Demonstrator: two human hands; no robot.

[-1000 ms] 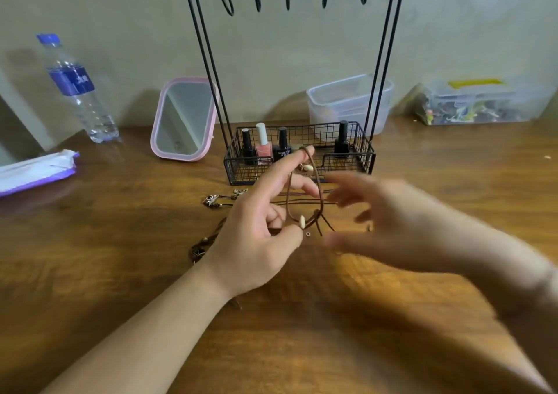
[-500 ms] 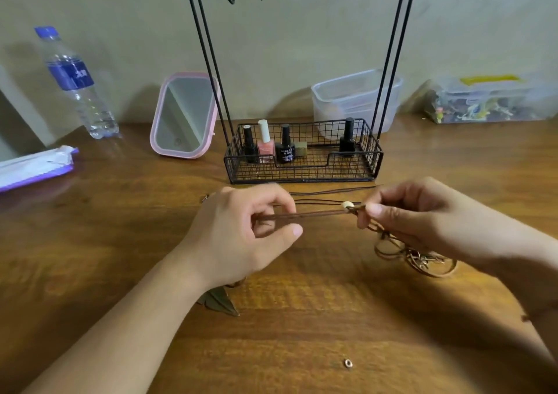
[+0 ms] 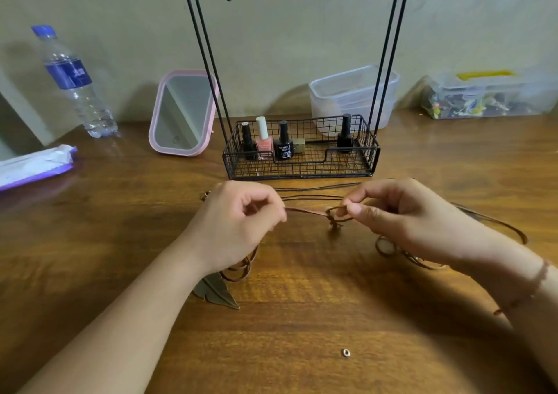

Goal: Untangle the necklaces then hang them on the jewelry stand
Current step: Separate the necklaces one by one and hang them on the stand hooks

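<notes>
Now both hands are pinching the brown cord necklace (image 3: 305,211) taut between them, left hand (image 3: 235,224) and right hand (image 3: 401,215), near the tabletop's (image 3: 302,318) middle.

Stand basket (image 3: 302,168) w/ polish bottles (image 3: 283,143) blocks just behind hands; mirror (image 3: 182,112) back-left. Open wood table (image 3: 302,318) in front, only small ring (image 3: 346,353) there.

Brown cord (image 3: 305,211), black wire stand (image 3: 302,164), pink-framed mirror (image 3: 184,112).

A water bottle (image 3: 74,82), pink mirror (image 3: 183,114) and two clear plastic boxes (image 3: 353,94) line the wall.
</notes>
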